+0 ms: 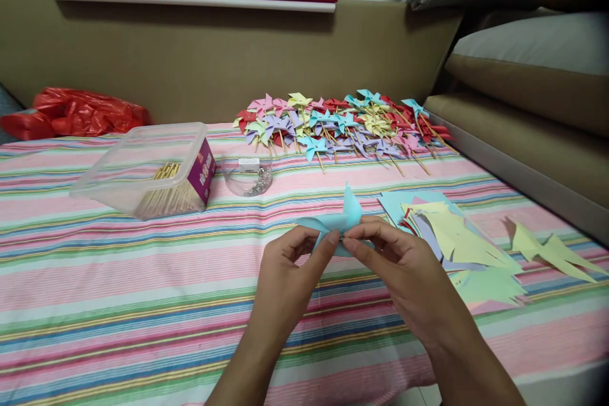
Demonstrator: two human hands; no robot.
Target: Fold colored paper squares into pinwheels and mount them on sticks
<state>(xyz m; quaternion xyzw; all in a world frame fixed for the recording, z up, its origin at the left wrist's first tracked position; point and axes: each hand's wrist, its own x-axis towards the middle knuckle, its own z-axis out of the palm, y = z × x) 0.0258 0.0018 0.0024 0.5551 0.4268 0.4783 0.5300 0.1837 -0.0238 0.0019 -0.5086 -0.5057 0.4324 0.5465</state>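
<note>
My left hand [288, 273] and right hand [412, 266] pinch part-folded paper [353, 206]; beyond it, finished pinwheels [343, 121]; to its right, unfolded sheets [451, 235].

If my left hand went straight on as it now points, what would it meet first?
First the light-blue paper your left hand holds, then probably the right hand; depth is unclear.

Blue pinwheel [326, 222], centre: matt paper, smooth. Paper sheets [459, 235], 4 o'clock: matt, smooth. Pinwheel pile [316, 146], 1 o'clock: matt paper heads, wooden stems [421, 163]. Box [111, 162], 9 o'clock: translucent plastic, slight sheen; wooden sticks [166, 198] inside. Round tub [232, 181] beside it: clear glossy plastic; shiny metal bits [261, 181] inside. Red bag [90, 113], 10 o'clock: glossy crinkled plastic. Striped cover [118, 285], 7 o'clock: matt cloth. Backrest [190, 60], 12 o'clock: smooth, matt, leather-like. Cushion [533, 54], 2 o'clock: matt cloth.
</note>
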